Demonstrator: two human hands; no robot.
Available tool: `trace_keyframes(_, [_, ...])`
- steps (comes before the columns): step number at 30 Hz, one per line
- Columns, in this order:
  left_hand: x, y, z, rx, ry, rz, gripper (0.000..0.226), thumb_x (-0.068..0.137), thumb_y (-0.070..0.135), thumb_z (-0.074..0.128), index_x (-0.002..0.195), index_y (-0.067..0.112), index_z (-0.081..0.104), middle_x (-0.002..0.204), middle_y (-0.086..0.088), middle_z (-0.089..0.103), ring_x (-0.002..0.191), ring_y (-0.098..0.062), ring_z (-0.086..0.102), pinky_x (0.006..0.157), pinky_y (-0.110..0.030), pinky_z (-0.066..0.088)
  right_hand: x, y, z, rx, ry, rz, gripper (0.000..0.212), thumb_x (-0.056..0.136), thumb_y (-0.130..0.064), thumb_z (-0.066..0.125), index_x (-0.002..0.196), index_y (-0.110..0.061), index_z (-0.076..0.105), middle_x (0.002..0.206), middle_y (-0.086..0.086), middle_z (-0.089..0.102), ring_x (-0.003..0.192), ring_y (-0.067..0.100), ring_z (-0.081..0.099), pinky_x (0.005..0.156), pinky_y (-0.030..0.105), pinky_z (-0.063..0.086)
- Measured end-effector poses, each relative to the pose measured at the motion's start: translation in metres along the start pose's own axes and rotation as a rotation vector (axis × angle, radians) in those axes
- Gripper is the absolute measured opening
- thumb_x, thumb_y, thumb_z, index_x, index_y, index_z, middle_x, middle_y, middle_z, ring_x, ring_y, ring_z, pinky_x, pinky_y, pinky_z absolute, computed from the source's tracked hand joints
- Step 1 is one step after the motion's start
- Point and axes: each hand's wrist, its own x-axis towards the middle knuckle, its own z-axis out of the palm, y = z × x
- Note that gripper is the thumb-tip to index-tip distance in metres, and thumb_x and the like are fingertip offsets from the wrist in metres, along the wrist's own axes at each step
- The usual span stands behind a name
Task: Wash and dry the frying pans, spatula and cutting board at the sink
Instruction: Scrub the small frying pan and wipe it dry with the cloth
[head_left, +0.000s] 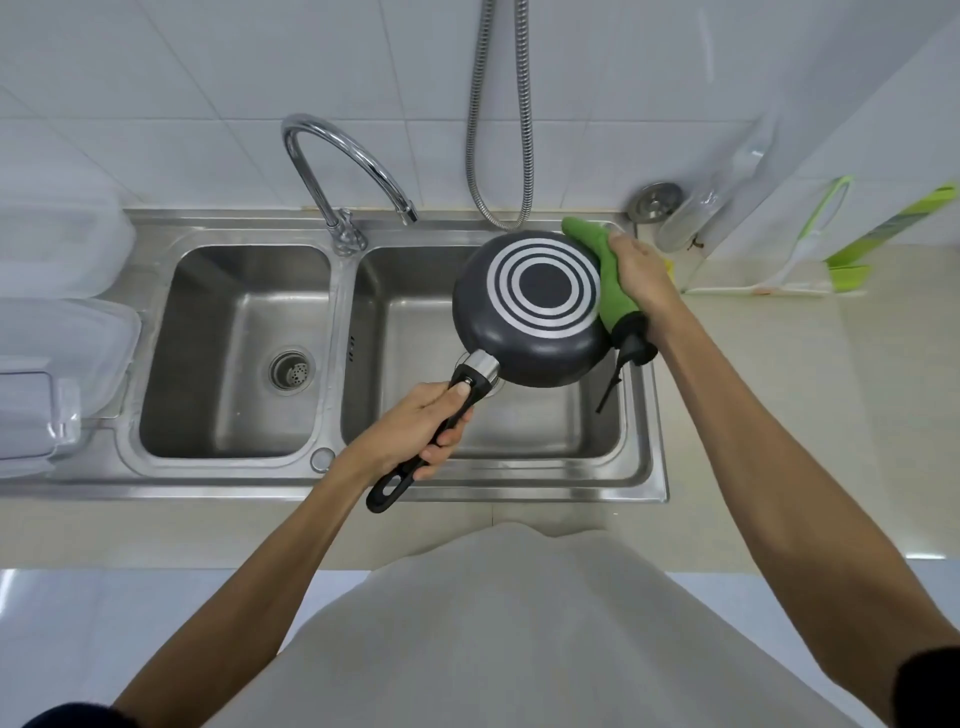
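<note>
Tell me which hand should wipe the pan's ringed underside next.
Right. The right hand holds the green cloth against the rim of the upturned frying pan; the left hand is occupied gripping its handle.

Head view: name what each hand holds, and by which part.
The left hand grips the frying pan by its black handle; the right hand grips a green cloth round its middle, against the pan's rim.
</note>
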Motion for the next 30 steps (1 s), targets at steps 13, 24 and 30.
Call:
trace_keyframes(13, [0.02,0.015,0.001,0.744,0.164,0.082,0.039,0.105,0.037,0.039,0.084,0.009,0.054,0.069,-0.012,0.057,0.043,-0.033,0.053,0.036,-0.045,0.046,-0.047,0.008,0.08,-0.89,-0.106,-1.199,0.027,0.1,-0.038,0.054,0.1,-0.02,0.075,0.109,-0.004,0.07,0.113,0.024,0.059,0.118,0.045,0.024])
trace_keyframes(24, [0.016,0.005,-0.005,0.76,0.198,0.094,0.035,0.104,0.038,0.042,0.08,0.015,0.052,0.073,-0.012,0.054,0.046,-0.027,0.051,0.031,-0.03,0.042,-0.004,-0.019,0.052,-0.469,0.141,-0.618,0.043,0.102,-0.041,0.042,0.116,-0.013,0.072,0.117,0.01,0.071,0.114,0.029,0.062,0.1,0.032,0.041])
trace_keyframes(30, [0.025,0.016,-0.009,0.738,0.175,0.148,0.031,0.105,0.03,0.044,0.079,0.018,0.055,0.066,-0.005,0.06,0.051,-0.026,0.055,0.051,-0.045,0.049,-0.07,0.034,0.088,-0.802,0.052,-1.28,0.029,0.101,-0.027,0.058,0.125,-0.018,0.071,0.138,0.003,0.063,0.143,0.037,0.041,0.119,0.061,0.024])
